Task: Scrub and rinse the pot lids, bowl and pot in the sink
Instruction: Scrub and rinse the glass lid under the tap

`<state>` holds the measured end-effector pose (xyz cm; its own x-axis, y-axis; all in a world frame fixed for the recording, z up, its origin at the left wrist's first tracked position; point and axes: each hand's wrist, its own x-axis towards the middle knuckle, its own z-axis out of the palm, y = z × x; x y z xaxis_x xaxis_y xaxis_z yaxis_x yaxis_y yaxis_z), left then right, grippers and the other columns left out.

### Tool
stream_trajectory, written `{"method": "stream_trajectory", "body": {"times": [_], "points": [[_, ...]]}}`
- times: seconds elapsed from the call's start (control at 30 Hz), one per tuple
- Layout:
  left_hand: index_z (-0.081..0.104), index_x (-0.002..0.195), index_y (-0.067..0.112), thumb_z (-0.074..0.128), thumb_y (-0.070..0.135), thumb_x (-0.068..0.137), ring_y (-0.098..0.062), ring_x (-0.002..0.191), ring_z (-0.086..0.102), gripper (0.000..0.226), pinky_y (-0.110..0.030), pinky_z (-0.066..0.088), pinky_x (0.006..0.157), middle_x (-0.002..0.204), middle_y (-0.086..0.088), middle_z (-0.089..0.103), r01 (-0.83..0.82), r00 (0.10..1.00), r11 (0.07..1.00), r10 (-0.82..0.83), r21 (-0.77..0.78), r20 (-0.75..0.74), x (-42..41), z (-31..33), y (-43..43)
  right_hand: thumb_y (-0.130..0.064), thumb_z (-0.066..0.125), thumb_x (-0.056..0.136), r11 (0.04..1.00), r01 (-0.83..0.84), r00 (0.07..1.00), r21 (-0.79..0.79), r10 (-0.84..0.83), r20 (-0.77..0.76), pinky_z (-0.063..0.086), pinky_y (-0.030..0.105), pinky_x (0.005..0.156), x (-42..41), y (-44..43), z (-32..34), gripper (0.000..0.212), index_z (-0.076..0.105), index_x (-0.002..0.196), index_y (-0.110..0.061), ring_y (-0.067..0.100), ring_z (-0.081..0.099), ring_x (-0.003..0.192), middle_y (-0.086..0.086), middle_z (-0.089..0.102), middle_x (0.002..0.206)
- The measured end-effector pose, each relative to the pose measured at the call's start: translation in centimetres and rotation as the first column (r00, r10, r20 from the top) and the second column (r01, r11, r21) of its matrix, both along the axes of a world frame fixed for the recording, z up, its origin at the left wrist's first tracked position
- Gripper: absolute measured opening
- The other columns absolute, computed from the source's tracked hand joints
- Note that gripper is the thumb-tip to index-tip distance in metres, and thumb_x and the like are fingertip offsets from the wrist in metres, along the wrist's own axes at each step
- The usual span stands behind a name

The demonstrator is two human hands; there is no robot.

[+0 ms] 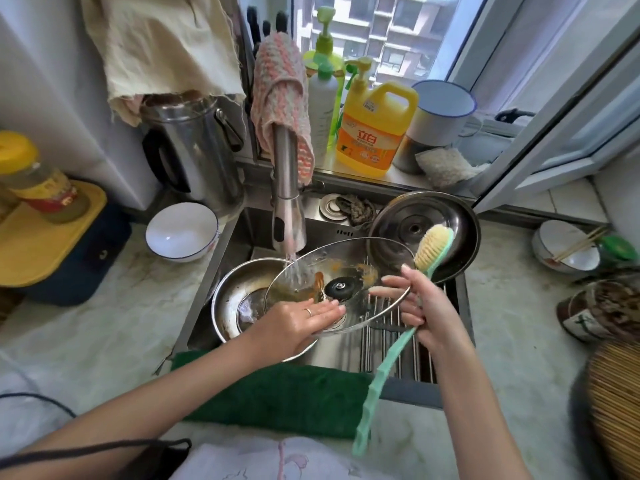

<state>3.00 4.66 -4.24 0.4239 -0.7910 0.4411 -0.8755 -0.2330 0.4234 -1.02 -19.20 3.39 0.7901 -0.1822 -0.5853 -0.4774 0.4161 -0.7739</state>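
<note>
A glass pot lid [349,268] with a black knob and orange food residue is tilted over the sink under running water from the faucet [287,202]. My left hand [298,323] grips its near rim. My right hand [426,306] holds a green long-handled brush [433,247], bristles up, while its fingers also steady the lid's right edge. A steel bowl [235,296] sits below the lid in the sink. A steel pot lid [446,223] leans at the sink's back right.
A white bowl [180,232] stands on the counter left of the sink, beside a steel kettle [197,150]. Yellow detergent jug [374,129] and bottles line the windowsill. A green towel [277,393] lies over the sink's front edge. More bowls [564,247] sit at right.
</note>
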Motion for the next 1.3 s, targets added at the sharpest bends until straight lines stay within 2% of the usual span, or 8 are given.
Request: {"method": "stream_trajectory", "body": {"times": [0.17, 0.33, 0.47, 0.67, 0.9, 1.03, 1.17, 1.3], "points": [[0.06, 0.125, 0.008, 0.053, 0.028, 0.095, 0.005, 0.066, 0.062, 0.036, -0.011, 0.047, 0.061, 0.087, -0.006, 0.074, -0.245, 0.912, 0.937, 0.136, -0.248, -0.387, -0.8, 2.1, -2.6, -0.046, 0.043, 0.093, 1.0, -0.004, 0.998, 0.005, 0.004, 0.066, 0.021, 0.01, 0.029, -0.2, -1.8, 1.4, 0.053, 0.059, 0.112, 0.001, 0.001, 0.026, 0.029, 0.021, 0.07, 0.103], [0.065, 0.116, 0.011, 0.053, 0.014, 0.096, -0.019, 0.095, 0.07, 0.023, -0.034, 0.058, 0.079, 0.102, -0.006, 0.073, -0.615, 0.33, 0.764, 0.025, -0.195, -0.944, 0.2, 4.6, -4.9, -0.034, 0.051, 0.089, 0.997, 0.074, 0.979, -0.003, -0.072, 0.191, 0.025, 0.01, 0.031, -1.9, -3.8, 1.6, 0.047, 0.057, 0.122, -0.002, 0.0, 0.03, 0.035, 0.002, 0.064, 0.07], [0.064, 0.114, 0.007, 0.049, 0.015, 0.097, -0.02, 0.091, 0.071, 0.024, -0.022, 0.058, 0.065, 0.099, -0.008, 0.074, -0.685, 0.019, 0.726, -0.059, -0.056, -0.998, 0.8, 4.3, -5.3, -0.038, 0.068, 0.076, 0.986, 0.068, 0.97, -0.154, -0.029, 0.242, 0.026, 0.011, 0.034, -2.9, -4.6, 1.1, 0.06, 0.053, 0.126, -0.007, 0.0, 0.031, 0.04, -0.004, 0.05, 0.071], [0.053, 0.117, -0.003, 0.042, 0.011, 0.099, -0.018, 0.073, 0.072, 0.025, -0.026, 0.059, 0.058, 0.104, -0.023, 0.068, -0.719, -0.298, 0.694, -0.276, 0.025, -0.914, 0.9, 3.9, -4.3, -0.011, 0.049, 0.097, 0.782, -0.018, 0.982, -0.622, 0.13, 0.134, 0.035, 0.01, 0.043, -0.9, -4.5, -0.4, 0.05, 0.035, 0.143, -0.027, -0.003, 0.048, 0.047, -0.004, 0.056, 0.083], [0.057, 0.103, -0.003, 0.04, 0.001, 0.097, -0.021, 0.062, 0.072, 0.018, -0.032, 0.057, 0.046, 0.078, -0.02, 0.071, -0.766, -0.392, 0.64, -0.384, 0.065, -0.836, 0.5, 3.2, -0.7, -0.02, 0.056, 0.094, 0.507, -0.262, 0.866, -0.821, 0.499, 0.031, 0.051, 0.031, 0.074, 4.9, -0.3, -1.7, 0.049, 0.045, 0.139, -0.035, 0.017, 0.062, 0.078, 0.004, 0.066, 0.113], [0.059, 0.092, 0.0, 0.046, -0.004, 0.093, -0.014, 0.054, 0.068, 0.014, -0.03, 0.056, 0.043, 0.074, -0.012, 0.068, -0.794, -0.364, 0.599, -0.325, 0.108, -0.873, 0.5, 2.0, 1.2, -0.029, 0.05, 0.096, 0.001, -0.382, 0.643, -0.924, 0.718, -0.265, 0.045, 0.033, 0.081, 8.4, 3.9, -3.0, 0.044, 0.045, 0.139, -0.038, 0.019, 0.062, 0.101, 0.005, 0.064, 0.123], [0.063, 0.099, 0.002, 0.07, 0.007, 0.073, -0.023, 0.077, 0.069, 0.028, -0.047, 0.056, 0.065, 0.103, -0.019, 0.065, -0.784, -0.35, 0.614, -0.313, 0.093, -0.883, 0.6, 0.4, 3.5, -0.025, 0.051, 0.095, -0.03, -0.443, 0.419, -0.896, 0.877, -0.236, 0.049, 0.028, 0.072, 9.3, 7.5, -4.1, 0.038, 0.056, 0.131, -0.035, -0.004, 0.052, 0.061, -0.007, 0.063, 0.126], [0.065, 0.098, -0.003, 0.099, 0.019, 0.023, -0.02, 0.074, 0.072, 0.085, -0.041, 0.059, 0.054, 0.095, -0.017, 0.071, -0.781, -0.308, 0.625, -0.368, 0.012, -0.877, 0.5, -0.2, 5.0, -0.024, 0.048, 0.095, 0.011, -0.425, 0.634, -0.905, 0.718, -0.288, 0.046, 0.027, 0.063, 11.7, 5.8, -6.1, 0.036, 0.059, 0.129, -0.029, 0.01, 0.055, 0.058, 0.004, 0.073, 0.1]]}}
